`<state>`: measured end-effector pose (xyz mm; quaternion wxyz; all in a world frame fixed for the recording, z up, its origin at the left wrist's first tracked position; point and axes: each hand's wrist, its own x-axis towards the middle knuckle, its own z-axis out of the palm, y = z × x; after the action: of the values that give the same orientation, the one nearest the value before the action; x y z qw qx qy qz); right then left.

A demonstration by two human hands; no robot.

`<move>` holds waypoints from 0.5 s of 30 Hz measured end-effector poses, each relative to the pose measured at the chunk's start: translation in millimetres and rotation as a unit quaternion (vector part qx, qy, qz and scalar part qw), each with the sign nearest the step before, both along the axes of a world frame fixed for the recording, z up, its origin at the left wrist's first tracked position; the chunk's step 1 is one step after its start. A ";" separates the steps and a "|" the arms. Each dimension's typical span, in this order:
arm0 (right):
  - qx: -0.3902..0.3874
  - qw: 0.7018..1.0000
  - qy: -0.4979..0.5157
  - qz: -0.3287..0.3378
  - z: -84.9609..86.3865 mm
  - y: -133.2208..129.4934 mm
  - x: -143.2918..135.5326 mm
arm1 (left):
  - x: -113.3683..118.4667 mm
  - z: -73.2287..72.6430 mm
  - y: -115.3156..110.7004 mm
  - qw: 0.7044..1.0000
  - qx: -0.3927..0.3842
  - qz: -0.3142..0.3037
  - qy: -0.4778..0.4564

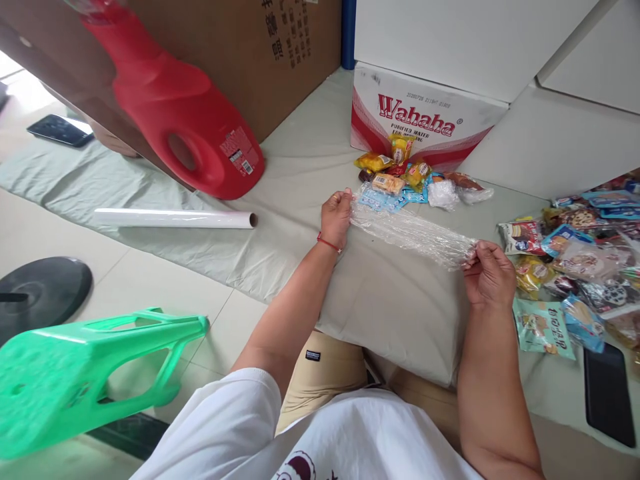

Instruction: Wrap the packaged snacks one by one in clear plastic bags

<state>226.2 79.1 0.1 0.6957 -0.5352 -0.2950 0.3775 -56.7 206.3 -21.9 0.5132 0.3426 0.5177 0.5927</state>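
A crinkled sheet of clear plastic wrap point(415, 233) is stretched between my two hands, above the cloth-covered surface. My left hand point(337, 217), with a red cord at the wrist, pinches its left end. My right hand point(490, 270) grips the other end with thumb and fingers closed. Just behind the wrap lies a small heap of packaged snacks point(387, 183), yellow, blue and clear. A white roll of film point(175, 218) with a cardboard core lies off to the left.
A Wahaha carton point(425, 110) stands behind the snacks. Many wrapped snacks point(590, 260) spread at right, near a black phone point(607, 393). A red jug point(185, 113) leans by a brown box point(250, 60). A green stool point(95, 367) is on the floor at left.
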 end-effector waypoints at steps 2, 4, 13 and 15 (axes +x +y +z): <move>0.016 1.000 0.001 0.005 6.1 -9.9 -4.3 | -1.6 2.7 -0.8 0.994 0.037 0.081 0.063; 0.020 1.000 -0.006 0.008 12.1 -20.6 -9.1 | -2.9 12.5 -10.7 0.974 0.087 0.157 0.138; -0.014 0.991 -0.102 0.089 17.6 -69.5 -54.0 | 44.5 70.2 -154.5 0.952 -0.075 -0.297 -0.019; -0.042 0.978 -0.149 0.142 15.9 -77.9 -67.2 | 59.5 63.1 -172.9 0.946 -0.095 -0.305 -0.052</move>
<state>159.0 1.2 16.0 0.5604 -0.5667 -0.4524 0.4001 2.8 33.5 41.2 0.7256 0.4024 0.4148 0.3734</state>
